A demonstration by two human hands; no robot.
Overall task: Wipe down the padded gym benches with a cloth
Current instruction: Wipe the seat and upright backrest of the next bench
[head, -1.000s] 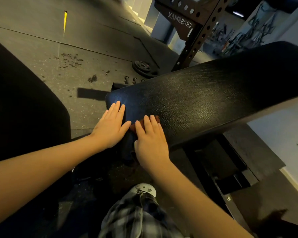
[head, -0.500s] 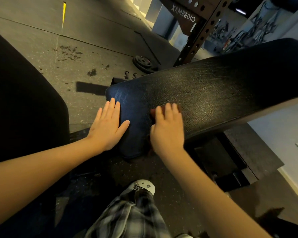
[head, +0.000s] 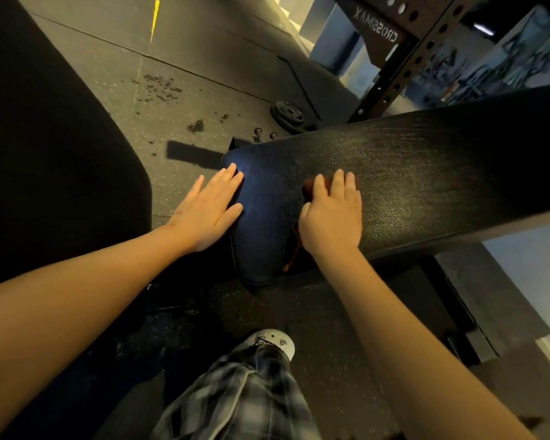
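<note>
the black, grain-textured padded bench (head: 426,185) runs lengthwise from its rounded near end up toward the right. a reddish-brown cloth (head: 309,186) lies on the pad, pressed under the flat fingers of the right hand (head: 332,217). the left hand (head: 208,211) rests flat, gripping nothing, on the rounded end. a speckled rubber floor (head: 204,74) lies below, with a weight plate (head: 288,112) and a perforated rack (head: 404,61) beyond.

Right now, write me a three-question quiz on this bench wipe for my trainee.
1. True or false: the left hand rests flat on the end of the bench pad.
2. The cloth is pressed under: A) the right hand, B) the left hand, C) neither.
3. Fill in: on the floor beyond the pad lies a round weight ____.
Key: 1 true; 2 A; 3 plate.
</note>
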